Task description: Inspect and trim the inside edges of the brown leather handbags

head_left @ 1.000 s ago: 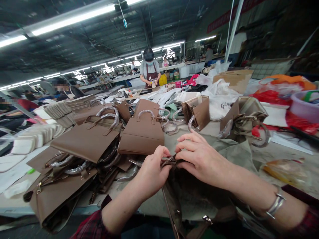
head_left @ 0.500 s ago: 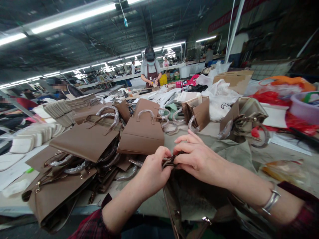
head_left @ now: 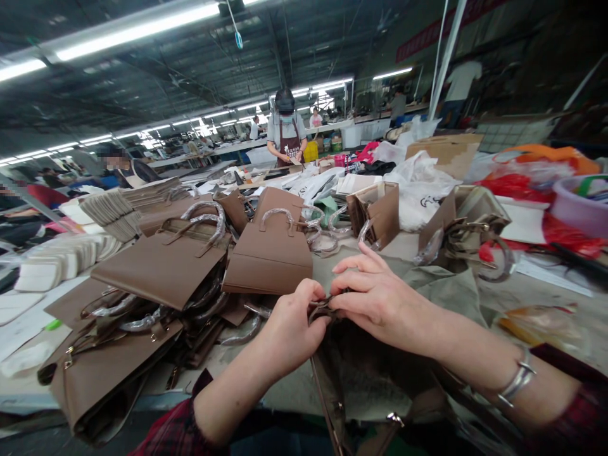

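Between left hand and right hand, dark bag rim — pinched

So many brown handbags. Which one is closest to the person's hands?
The dark brown bag right under them: the left hand and right hand both pinch its top edge. The lighter brown bags lie apart, piled further left.

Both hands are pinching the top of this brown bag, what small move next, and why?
Probably ease the pinched piece apart: left hand and right hand both grip the top of the brown bag at one spot, fingertips nearly touching.
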Demonstrator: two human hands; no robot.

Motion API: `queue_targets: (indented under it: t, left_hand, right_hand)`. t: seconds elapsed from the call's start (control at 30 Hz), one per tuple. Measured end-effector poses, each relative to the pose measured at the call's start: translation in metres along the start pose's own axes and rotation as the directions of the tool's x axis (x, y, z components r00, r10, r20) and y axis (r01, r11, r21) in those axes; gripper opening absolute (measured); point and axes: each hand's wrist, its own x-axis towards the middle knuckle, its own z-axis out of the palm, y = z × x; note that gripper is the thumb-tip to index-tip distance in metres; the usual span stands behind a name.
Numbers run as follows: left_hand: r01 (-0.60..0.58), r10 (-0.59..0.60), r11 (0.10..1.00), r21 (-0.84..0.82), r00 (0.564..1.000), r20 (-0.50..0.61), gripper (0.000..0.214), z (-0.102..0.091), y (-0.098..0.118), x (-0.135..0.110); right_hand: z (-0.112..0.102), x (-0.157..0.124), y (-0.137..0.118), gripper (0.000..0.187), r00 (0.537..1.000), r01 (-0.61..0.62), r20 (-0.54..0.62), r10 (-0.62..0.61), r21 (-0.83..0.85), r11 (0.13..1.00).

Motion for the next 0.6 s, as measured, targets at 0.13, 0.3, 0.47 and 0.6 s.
queue_targets:
  t: [0.13, 0.3, 0.47, 0.6]
  left_hand:
    - [-0.002, 0.002, 1.000, -0.017, 1.000, 0.005, 0.020, 0.000, 0.000, 0.000]
    - [0.002, -0.002, 1.000, -0.009, 1.000, 0.010, 0.020, 0.000, 0.001, 0.000]
    - [0.008, -0.008, 1.000, 0.009, 1.000, -0.003, 0.022, 0.001, 0.000, 0.000]
    - [0.013, -0.013, 1.000, 0.021, 1.000, -0.005, 0.022, 0.000, 0.001, 0.000]
  right_hand:
    - [0.002, -0.001, 0.001, 0.017, 0.999, -0.013, -0.038, 0.013, 0.008, 1.000]
    - [0.002, -0.002, 0.001, 0.014, 0.999, -0.036, -0.022, 0.037, 0.031, 0.999]
    - [0.007, 0.000, 0.003, 0.015, 0.998, -0.063, -0.007, 0.064, 0.090, 0.994]
    - [0.011, 0.000, 0.005, 0.016, 0.998, -0.052, -0.017, 0.054, 0.099, 0.994]
